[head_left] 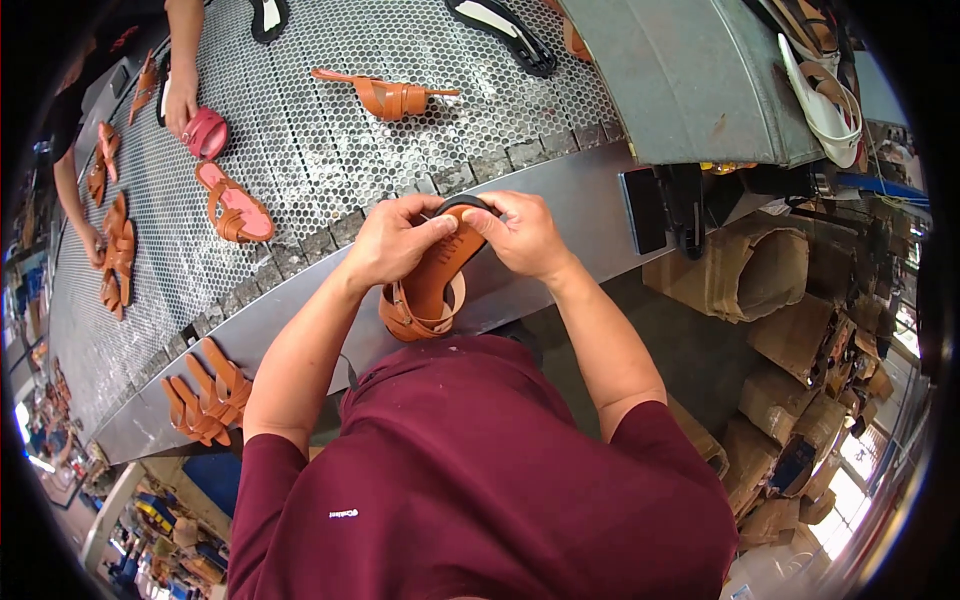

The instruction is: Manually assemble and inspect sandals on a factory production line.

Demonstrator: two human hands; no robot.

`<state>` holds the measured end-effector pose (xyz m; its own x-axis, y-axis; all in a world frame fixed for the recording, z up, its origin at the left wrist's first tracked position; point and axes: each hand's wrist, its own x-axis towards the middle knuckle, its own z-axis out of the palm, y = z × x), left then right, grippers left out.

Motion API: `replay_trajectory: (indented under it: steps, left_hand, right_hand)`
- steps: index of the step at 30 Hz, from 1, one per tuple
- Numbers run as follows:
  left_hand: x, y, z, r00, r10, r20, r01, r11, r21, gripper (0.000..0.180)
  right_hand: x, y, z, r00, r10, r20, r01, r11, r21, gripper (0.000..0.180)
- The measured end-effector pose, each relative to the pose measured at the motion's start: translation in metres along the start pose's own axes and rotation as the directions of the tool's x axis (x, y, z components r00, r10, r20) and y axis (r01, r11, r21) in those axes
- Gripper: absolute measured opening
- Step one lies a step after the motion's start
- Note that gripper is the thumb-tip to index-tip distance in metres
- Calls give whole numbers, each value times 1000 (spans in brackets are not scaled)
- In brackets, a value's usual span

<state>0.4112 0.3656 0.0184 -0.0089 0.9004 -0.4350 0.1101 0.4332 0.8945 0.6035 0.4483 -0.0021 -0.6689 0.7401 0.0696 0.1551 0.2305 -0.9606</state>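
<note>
Between my two hands is a tan sandal (436, 272) with a dark sole, its heel end pointing away from me and its strap end towards my body. My left hand (398, 238) grips the left edge near the far end, thumb pressed on the insole. On the opposite side my right hand (522, 232) is closed round the same end, its thumb also on the insole. The fingers beneath the sole are mostly hidden. Beyond my hands, a tan sandal upper (392, 98) lies on the perforated metal conveyor (330, 150).
Black soles (505, 35) lie at the far side. A co-worker's hand (181, 102) touches a red strapped piece (206, 134); a pink-lined sandal (234, 206) lies near it. Several tan uppers (208, 395) rest on the metal ledge. A grey machine housing (700, 80) and cardboard boxes (735, 270) stand right.
</note>
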Motion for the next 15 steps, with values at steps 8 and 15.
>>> replay_trajectory:
  steps: [8, 15]
  left_hand:
    - [17, -8, -3, 986, -68, -153, 22, 959, -284, 27]
    - [14, 0, 6, 967, -138, -213, 36, 905, -425, 35]
  right_hand:
    - [-7, 11, 11, 888, 347, 301, -457, 733, 503, 40]
    - [-14, 10, 14, 778, 410, 477, -612, 670, 421, 23]
